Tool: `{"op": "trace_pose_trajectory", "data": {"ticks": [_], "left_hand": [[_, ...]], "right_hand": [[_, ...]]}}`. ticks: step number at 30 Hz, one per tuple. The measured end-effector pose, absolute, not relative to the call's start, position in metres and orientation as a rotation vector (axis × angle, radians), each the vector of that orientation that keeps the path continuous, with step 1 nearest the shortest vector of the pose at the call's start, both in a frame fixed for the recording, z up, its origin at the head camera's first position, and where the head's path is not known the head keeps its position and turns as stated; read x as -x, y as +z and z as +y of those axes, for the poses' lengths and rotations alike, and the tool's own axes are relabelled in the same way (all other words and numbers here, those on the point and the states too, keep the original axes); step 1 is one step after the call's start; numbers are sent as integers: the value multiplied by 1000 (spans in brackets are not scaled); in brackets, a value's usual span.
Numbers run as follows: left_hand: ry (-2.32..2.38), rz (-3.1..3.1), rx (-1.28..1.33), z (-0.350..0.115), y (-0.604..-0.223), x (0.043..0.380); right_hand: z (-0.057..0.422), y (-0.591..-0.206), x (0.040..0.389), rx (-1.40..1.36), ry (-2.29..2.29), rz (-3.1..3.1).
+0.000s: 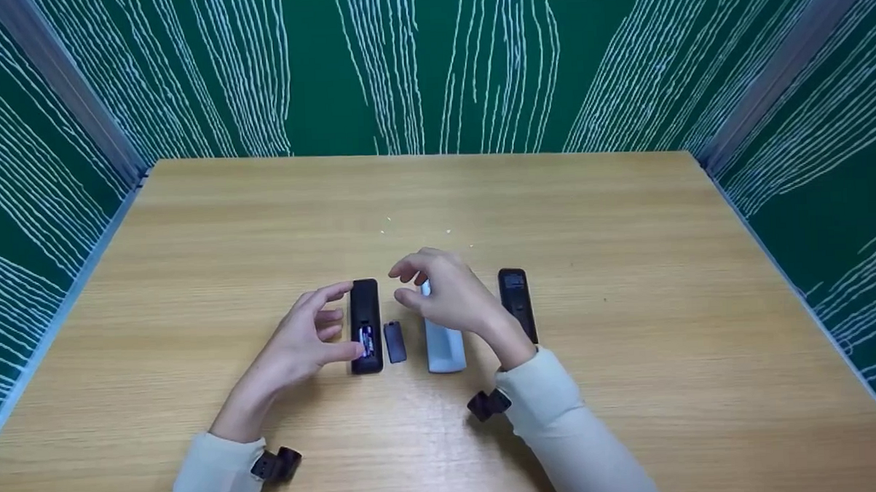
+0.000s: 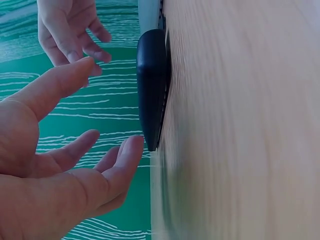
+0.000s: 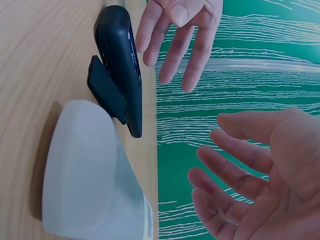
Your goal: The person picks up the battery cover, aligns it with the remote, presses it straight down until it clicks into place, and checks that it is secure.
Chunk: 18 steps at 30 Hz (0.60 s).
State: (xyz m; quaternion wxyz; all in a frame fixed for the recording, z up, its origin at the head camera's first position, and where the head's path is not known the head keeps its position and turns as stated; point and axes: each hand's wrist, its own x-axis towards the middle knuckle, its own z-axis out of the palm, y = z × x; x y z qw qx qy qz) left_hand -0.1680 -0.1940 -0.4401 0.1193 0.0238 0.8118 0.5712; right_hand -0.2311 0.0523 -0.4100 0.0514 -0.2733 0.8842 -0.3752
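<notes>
L hand point(image 1: 296, 345) & R hand point(image 1: 450, 293) both have fingers apart, so best hold blk remote point(image 1: 364, 303) near L fingers by its sides, thumb off batts point(image 1: 366, 337).

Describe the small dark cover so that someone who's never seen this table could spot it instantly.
On the wooden table, find the black remote whose batteries are showing. Immediately to its right in the head view, before the pale remote, lies the small dark cover. It is a thin plate, far shorter than either neighbour.
</notes>
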Motion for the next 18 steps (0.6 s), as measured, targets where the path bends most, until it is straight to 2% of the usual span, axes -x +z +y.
{"op": "trace_pose_trajectory", "data": {"ticks": [18], "left_hand": [[1672, 2298, -57, -191, -440, 164]], "right_hand": [[51, -418, 236, 835, -1090, 2670]]}}
